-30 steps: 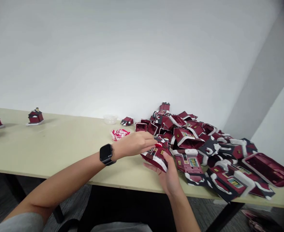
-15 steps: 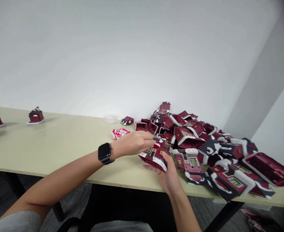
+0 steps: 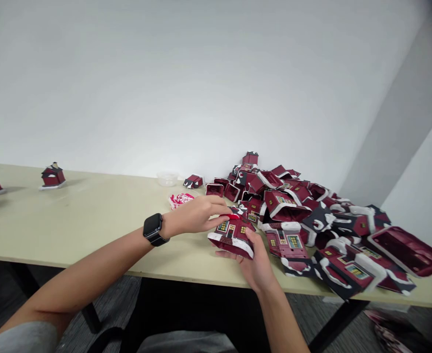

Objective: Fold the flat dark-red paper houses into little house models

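Observation:
My right hand [image 3: 257,262] is closed around a small dark-red model house [image 3: 227,237] with yellow windows and white snow trim. The house is tilted, its hollow underside facing partly toward me. My left hand [image 3: 196,214], a black watch on its wrist, pinches a small red-and-white piece [image 3: 233,216] against the house front, just above the windows. Whether the piece is attached there I cannot tell. Beyond the left hand stands a clear tub [image 3: 182,200] of similar red-and-white pieces.
A large heap of model houses [image 3: 285,203] covers the right of the table [image 3: 101,220]. Near the wall are another clear tub [image 3: 167,179] and a house on its side [image 3: 193,181]. Two houses on white bases stand far left, one with a chimney [image 3: 53,176].
The red-and-white piece now shows more clearly between my left fingers, which have shifted slightly left on the house front. My right hand keeps its hold on the house.

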Motion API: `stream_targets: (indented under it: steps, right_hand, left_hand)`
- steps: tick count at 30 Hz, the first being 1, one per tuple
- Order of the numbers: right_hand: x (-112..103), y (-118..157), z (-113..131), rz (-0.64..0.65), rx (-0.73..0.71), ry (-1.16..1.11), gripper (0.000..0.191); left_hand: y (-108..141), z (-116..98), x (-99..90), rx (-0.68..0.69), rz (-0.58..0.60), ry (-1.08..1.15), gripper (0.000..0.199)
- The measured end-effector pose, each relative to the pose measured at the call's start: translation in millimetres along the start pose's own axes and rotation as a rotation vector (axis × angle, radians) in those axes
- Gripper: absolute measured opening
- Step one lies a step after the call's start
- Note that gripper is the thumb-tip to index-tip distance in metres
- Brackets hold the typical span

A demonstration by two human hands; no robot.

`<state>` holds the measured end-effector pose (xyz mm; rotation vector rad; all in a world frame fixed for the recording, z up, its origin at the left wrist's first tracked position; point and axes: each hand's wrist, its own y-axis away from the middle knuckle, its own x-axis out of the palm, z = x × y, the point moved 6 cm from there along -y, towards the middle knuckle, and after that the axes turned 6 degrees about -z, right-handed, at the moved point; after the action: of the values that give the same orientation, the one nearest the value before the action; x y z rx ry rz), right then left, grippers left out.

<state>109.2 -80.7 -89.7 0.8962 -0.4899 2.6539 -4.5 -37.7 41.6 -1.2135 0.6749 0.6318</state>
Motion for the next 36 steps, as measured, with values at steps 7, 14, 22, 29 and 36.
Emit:
stream_targets:
  steps: [7,14,22,29,36]
  right_hand:
    - [1.0,-0.2,-1.4,0.021,0.025,0.007,0.047]
    - [0.6,-1.3,-2.1,-0.016,0.032,-0.019,0.047]
    - [-0.1,-0.5,-1.6,-0.004,0.015,-0.010,0.048]
    - [0.2,-1.7,-2.6,-0.023,-0.025,0.070,0.050]
    - [-2.6,-4.0,-4.0,-0.035,-0.068,0.163,0.046]
  left_hand:
    - [2.2,0.1,1.6,0.052,0.013,-0.078,0.025]
    - [9.4,-3.0,0.9,0.112,0.019,-0.196,0.022]
    - [13.4,-10.0,6.9,0.187,0.017,-0.340,0.025]
    - [21.1,-6.7,8.6,0.172,-0.079,-0.308,0.023]
    - [21.9,-3.9,12.7,0.069,-0.041,-0.282,0.025]
